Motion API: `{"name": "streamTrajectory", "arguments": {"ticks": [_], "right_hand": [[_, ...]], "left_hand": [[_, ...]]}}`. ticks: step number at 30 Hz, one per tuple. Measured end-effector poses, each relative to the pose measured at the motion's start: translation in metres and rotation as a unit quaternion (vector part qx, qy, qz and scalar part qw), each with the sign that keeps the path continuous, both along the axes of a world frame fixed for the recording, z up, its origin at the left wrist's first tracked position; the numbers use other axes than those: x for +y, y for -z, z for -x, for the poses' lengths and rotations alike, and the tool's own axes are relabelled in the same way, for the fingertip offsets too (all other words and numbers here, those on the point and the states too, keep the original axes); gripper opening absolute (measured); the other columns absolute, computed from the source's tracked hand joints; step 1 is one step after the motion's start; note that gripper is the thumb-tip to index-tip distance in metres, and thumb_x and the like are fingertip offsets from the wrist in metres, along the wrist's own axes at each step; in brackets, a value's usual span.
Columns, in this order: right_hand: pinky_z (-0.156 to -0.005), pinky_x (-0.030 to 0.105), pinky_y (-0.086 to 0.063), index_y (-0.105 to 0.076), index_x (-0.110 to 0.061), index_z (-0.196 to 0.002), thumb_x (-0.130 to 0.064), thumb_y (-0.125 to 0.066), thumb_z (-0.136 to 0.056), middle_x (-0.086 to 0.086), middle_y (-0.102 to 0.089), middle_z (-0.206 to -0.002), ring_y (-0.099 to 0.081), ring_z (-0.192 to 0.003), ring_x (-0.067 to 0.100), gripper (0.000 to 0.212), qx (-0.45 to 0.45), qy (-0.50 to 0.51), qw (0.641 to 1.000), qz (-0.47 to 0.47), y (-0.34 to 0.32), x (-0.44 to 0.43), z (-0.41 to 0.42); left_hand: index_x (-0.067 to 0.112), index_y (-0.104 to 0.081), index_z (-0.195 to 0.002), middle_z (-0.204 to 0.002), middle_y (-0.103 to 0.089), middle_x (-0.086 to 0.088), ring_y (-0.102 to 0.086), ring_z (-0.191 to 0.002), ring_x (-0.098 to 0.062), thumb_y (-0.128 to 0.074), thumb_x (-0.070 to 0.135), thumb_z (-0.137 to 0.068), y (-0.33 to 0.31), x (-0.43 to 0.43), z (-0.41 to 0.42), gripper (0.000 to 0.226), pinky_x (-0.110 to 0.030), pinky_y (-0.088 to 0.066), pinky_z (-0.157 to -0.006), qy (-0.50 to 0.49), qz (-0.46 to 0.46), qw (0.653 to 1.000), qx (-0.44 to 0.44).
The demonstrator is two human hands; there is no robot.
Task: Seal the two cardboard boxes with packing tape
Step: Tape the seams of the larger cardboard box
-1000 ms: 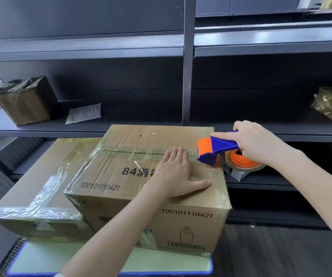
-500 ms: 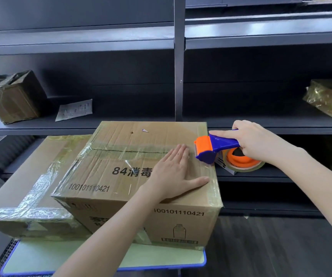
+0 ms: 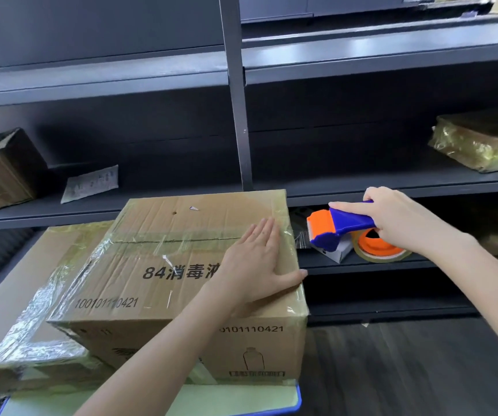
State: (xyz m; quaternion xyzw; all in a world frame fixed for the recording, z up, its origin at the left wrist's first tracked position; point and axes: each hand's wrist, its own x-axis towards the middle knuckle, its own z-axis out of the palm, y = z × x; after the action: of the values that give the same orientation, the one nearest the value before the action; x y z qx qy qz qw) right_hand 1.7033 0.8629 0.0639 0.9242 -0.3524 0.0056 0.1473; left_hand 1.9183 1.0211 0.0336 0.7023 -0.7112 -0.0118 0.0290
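Right grip point(image 3: 398, 222) is curled round the blue handle of the tape dispenser point(image 3: 336, 228), with the forefinger laid along its top. Left grip point(image 3: 256, 262) holds nothing. Its fingers lie straight and flat on top of the printed box point(image 3: 151, 280), fingertips on the taped centre seam and thumb reaching the right edge.

A second ago the dispenser's orange head sat on the box top at the right end of that seam. Now it is off the box, just beside the right edge and over the lower shelf point(image 3: 422, 262). The left palm has slid a little toward the same edge.

The seam strip looks to have run its full length, so what is left is probably cutting it and pressing the tail down. Something thin shows between box and dispenser, but I cannot tell whether the tape is cut.

The second box point(image 3: 25, 295), touching the first on its left, already carries crossed tape. Both stand on the pale counter point(image 3: 241, 397).
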Motion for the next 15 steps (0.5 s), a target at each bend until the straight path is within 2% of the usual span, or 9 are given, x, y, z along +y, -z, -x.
{"name": "streamTrajectory", "arguments": {"ticks": [3, 7, 9, 12, 15], "right_hand": [[-0.072, 0.019, -0.028, -0.003, -0.044, -0.145, -0.023, -0.054, -0.090, 0.002, -0.041, -0.112, -0.022, -0.086, 0.008, 0.078, 0.001, 0.008, 1.000, -0.004, -0.001, -0.001, -0.003], [-0.073, 0.019, -0.031, -0.002, -0.042, -0.146, -0.023, -0.056, -0.089, 0.003, -0.041, -0.116, -0.022, -0.088, 0.007, 0.080, -0.002, 0.008, 1.000, -0.016, -0.002, -0.001, -0.002], [-0.072, 0.019, -0.030, -0.004, -0.043, -0.146, -0.024, -0.057, -0.089, 0.003, -0.042, -0.113, -0.022, -0.087, 0.007, 0.080, -0.012, -0.004, 1.000, -0.025, -0.001, -0.001, -0.001], [-0.069, 0.022, -0.025, -0.009, -0.045, -0.144, -0.019, -0.055, -0.087, 0.001, -0.037, -0.096, -0.025, -0.079, 0.010, 0.078, -0.018, -0.020, 0.999, -0.045, 0.005, 0.002, -0.002], [-0.068, 0.024, -0.028, -0.008, -0.046, -0.144, -0.015, -0.052, -0.087, -0.001, -0.033, -0.091, -0.029, -0.078, 0.013, 0.078, -0.006, -0.022, 0.997, -0.073, 0.015, 0.006, -0.001]], "left_hand": [[0.005, 0.003, -0.149, -0.158, 0.006, -0.008, 0.009, -0.145, -0.015, -0.026, 0.073, -0.085, 0.001, -0.011, 0.018, 0.098, -0.025, 0.010, -0.113, 0.017, -0.001, 0.999, 0.033], [0.005, 0.007, -0.148, -0.157, 0.011, -0.009, 0.012, -0.144, -0.016, -0.031, 0.054, -0.091, 0.008, -0.010, 0.019, 0.085, -0.026, 0.010, -0.114, 0.008, 0.005, 1.000, 0.017], [0.005, 0.007, -0.149, -0.157, 0.011, -0.009, 0.013, -0.144, -0.015, -0.031, 0.051, -0.090, 0.010, -0.007, 0.017, 0.083, -0.026, 0.010, -0.115, 0.008, 0.005, 1.000, 0.020], [0.005, 0.006, -0.149, -0.157, 0.011, -0.009, 0.014, -0.144, -0.015, -0.031, 0.050, -0.090, 0.009, -0.005, 0.014, 0.082, -0.026, 0.010, -0.115, 0.008, -0.004, 1.000, 0.015], [0.006, 0.006, -0.149, -0.157, 0.011, -0.009, 0.014, -0.144, -0.015, -0.032, 0.049, -0.090, 0.007, -0.005, 0.014, 0.082, -0.026, 0.010, -0.115, 0.011, -0.010, 1.000, 0.013]]}}
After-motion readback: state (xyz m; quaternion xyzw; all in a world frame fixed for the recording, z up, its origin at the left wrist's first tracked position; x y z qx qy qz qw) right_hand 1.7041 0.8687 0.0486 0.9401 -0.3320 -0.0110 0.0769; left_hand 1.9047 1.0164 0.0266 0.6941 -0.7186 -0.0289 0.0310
